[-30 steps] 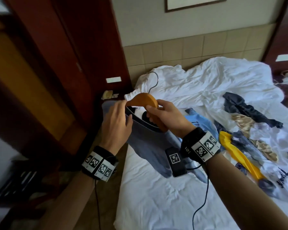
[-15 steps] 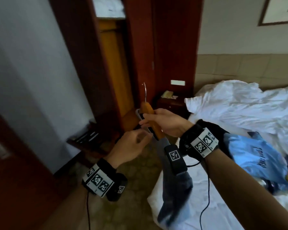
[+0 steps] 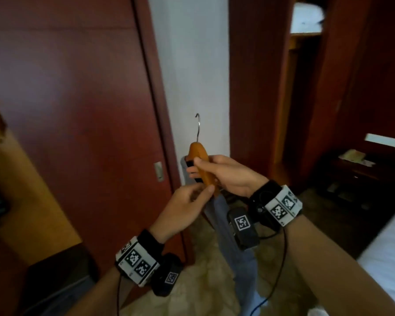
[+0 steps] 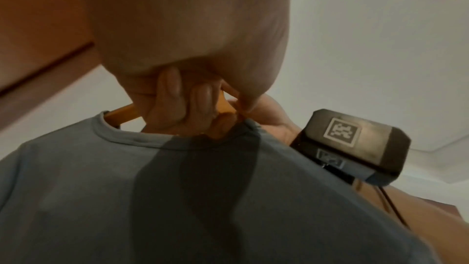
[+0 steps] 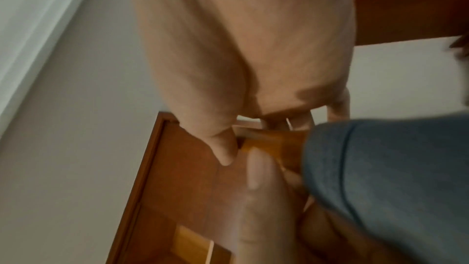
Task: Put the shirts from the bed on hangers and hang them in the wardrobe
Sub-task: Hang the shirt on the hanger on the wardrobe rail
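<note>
A wooden hanger (image 3: 199,153) with a metal hook (image 3: 198,126) carries a grey-blue shirt (image 3: 234,247) that hangs down toward the floor. My right hand (image 3: 200,169) grips the hanger just below its hook. Beneath it, my left hand (image 3: 198,195) curls fingers and thumb round the hanger's lower arm at the shirt's collar. The left wrist view shows my left fingers (image 4: 172,99) on the hanger (image 4: 121,114) above the collar of the shirt (image 4: 177,198). In the right wrist view my thumb (image 5: 223,148) presses the hanger (image 5: 276,144) beside the shirt (image 5: 380,168). The wardrobe (image 3: 303,99) stands open at the right.
A dark red door (image 3: 78,99) fills the left, with a white wall strip (image 3: 192,65) behind the hanger. A wooden counter (image 3: 21,201) stands at the near left. A nightstand (image 3: 351,165) and the bed's white corner (image 3: 388,258) lie at the right.
The view has swung left, from the bed to the door and wardrobe. Both hands have carried the hanger with the shirt off the bed, and the left hand has closed on the hanger.
</note>
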Demonstrator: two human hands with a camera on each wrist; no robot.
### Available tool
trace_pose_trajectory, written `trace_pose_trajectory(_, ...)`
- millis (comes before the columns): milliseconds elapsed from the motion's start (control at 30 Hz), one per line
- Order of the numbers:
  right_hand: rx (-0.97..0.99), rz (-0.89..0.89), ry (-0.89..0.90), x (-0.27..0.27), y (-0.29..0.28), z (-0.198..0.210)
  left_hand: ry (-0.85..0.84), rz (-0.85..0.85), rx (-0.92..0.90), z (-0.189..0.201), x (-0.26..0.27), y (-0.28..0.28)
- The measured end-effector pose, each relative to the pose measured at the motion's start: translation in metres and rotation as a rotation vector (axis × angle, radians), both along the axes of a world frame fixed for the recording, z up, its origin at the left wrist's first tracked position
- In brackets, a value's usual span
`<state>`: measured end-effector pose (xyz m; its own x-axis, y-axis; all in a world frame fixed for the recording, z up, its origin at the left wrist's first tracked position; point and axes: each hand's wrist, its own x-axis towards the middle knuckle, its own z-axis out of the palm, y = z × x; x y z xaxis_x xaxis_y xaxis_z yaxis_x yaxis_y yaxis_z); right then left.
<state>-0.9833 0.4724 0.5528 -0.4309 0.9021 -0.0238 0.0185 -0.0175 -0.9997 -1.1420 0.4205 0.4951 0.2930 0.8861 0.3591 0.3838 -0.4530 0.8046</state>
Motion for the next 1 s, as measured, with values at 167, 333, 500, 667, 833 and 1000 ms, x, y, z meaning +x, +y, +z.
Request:
trace_pose_trajectory(167,0.163,0.129,0.008,-0.130,0.031,0.003,-0.003,0.143,0.012,0.001,-0.119,0.007)
trace_pose_trajectory(333,0.174,0.386,0.084,-0.250,0.079,0.007,-0.053,0.361,0.049,0.002,-0.232,0.020)
trace_pose_trajectory(500,0.189,0.622,0.080,-0.384,0.129,0.004,-0.012,0.543,0.046,0.008,-0.343,0.044)
trace_pose_trajectory(667,0.293,0.805,0.042,-0.522,0.175,0.007,0.004,0.712,-0.013,0.024,-0.456,0.067)
trace_pose_trajectory(833,0.280,0.955,0.070,-0.640,0.199,0.018,-0.157,0.816,-0.039,0.034,-0.556,0.086)
trace_pose_trajectory(1000,0.275,1.029,0.107,-0.747,0.210,0.025,-0.263,0.887,-0.005,0.045,-0.645,0.089)
